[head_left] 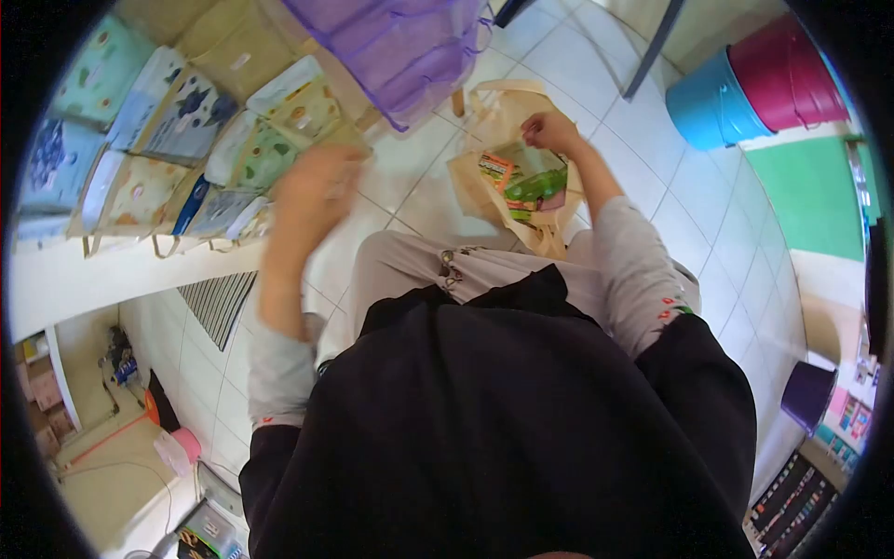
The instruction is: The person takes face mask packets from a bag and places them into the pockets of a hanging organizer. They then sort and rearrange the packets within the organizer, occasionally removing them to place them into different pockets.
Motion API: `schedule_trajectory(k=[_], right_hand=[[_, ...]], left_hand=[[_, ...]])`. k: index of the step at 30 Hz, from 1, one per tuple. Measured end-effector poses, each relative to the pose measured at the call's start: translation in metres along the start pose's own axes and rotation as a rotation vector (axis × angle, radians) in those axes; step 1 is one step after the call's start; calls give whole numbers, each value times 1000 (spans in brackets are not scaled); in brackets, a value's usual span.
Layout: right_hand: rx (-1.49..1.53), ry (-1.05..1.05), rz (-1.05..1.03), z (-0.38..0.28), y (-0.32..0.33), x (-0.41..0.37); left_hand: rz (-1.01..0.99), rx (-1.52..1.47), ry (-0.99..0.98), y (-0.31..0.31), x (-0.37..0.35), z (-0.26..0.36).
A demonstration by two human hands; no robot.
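Note:
My left hand [321, 186] is smeared by motion, beside the fabric storage boxes on the left, and its fingers cannot be made out. Over a cream-coloured bag [470, 177] on the floor, my right hand [554, 133] has its fingers curled together; whatever they may hold is hidden. Inside the open bag lie packets, one with an orange label [494, 169] and one green [537, 184]. Printed fabric boxes [191, 107] stand close together on a white surface, with a dark blue item [192, 206] among them.
A purple hanging organizer [400, 47] is at the top, above the tiled floor [424, 154]. To the right stand a blue bucket [712, 104] and a dark red bucket [782, 74]. A striped mat [219, 307] lies at the left.

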State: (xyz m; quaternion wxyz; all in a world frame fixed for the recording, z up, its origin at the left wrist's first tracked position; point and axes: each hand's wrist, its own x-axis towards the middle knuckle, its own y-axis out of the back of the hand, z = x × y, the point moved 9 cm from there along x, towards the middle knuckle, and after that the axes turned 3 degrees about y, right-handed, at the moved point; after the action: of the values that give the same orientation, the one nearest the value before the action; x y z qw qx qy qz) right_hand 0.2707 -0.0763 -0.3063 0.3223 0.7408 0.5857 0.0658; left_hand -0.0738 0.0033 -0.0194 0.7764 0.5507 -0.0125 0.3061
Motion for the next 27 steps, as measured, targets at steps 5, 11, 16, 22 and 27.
schedule_trajectory(k=[5, 11, 16, 22, 27], right_hand=[[-411, -206, 204, 94, -58, -29], [-562, -249, 542, 86, -50, -73], [-485, -120, 387, 104, -101, -8], [-408, -455, 348, 73, -115, -3], [108, -261, 132, 115, -138, 15]], left_hand=[[-272, -105, -198, -198, 5, 55], [-511, 91, -98, -275, -19, 20], [-489, 65, -71, -254, -16, 17], [-482, 58, -51, -254, -9, 7], [-485, 65, -88, -261, -9, 3]])
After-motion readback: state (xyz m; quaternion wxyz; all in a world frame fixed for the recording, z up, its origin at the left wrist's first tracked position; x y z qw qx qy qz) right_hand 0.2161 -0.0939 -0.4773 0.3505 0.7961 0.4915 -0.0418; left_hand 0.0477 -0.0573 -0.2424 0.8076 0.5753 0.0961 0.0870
